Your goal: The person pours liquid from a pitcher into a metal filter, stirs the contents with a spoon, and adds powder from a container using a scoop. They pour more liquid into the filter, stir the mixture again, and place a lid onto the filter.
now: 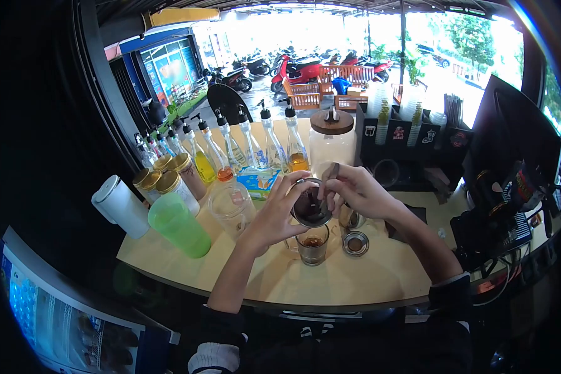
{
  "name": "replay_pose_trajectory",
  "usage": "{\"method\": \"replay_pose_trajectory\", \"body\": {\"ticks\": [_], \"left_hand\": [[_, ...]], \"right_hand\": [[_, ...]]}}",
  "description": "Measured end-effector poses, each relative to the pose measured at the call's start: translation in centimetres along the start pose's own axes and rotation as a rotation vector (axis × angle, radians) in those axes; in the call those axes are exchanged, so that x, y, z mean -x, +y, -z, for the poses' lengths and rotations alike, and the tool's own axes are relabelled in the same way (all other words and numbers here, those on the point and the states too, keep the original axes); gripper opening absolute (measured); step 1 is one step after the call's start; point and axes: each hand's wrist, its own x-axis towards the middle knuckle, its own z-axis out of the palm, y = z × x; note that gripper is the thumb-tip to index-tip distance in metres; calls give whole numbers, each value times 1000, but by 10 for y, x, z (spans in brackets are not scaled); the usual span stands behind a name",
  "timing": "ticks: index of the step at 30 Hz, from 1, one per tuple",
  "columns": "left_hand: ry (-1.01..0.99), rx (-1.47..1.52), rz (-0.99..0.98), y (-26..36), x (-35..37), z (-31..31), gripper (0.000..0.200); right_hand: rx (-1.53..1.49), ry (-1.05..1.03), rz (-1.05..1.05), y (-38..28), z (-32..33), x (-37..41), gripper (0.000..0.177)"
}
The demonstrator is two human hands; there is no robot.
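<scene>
The left hand (273, 215) has its fingers curled around a dark round vessel (310, 210), which sits at two o'clock from the palm, while the right hand's (363, 192) fingers pinch a slim utensil (328, 184) over its opening. On the worktop (380, 283), a glass mug (312, 247) stands at six o'clock from the vessel, a round metal piece (355, 244) at four.

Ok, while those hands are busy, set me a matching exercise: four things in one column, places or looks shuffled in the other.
1. Tall tumbler
2. Glass mug
3. Large lidded jar
4. Small round metal dish

A. Brown liquid inside
B. On the table, just right of the mug
C. Green, toward the left
D. Beyond the hands, brown lid

Pairs: 1-C, 2-A, 3-D, 4-B
</scene>
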Motion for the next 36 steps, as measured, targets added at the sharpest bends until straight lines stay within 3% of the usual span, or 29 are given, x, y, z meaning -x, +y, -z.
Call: {"method": "replay_pose_trajectory", "body": {"ticks": [5, 9, 15, 19, 21, 25, 27, 36], "left_hand": [[-28, -9, -40, 0, -3, -4, 77], [-3, -29, -39, -1, -3, -5, 76], [22, 12, -30, 1, -2, -3, 79], [39, 67, 30, 0, -1, -5, 79], [56, 51, 16, -1, -1, -6, 79], [77, 36, 21, 0, 1, -6, 78], [87, 40, 20, 0, 1, -6, 78], [153, -28, 83, 5, 3, -9, 78]], "right_hand": [[135, -32, -87, -12, 9, -11, 14], [297, -123, 48, -13, 8, -15, 12], [215, -89, 0, -7, 3, -11, 12], [41, 25, -10, 5, -6, -9, 13], [-43, 189, 67, 11, -11, -8, 14], [2, 142, 62, 12, -15, -3, 14], [-106, 256, 100, 16, -14, -2, 14], [-24, 249, 93, 10, -18, 5, 12]]}}
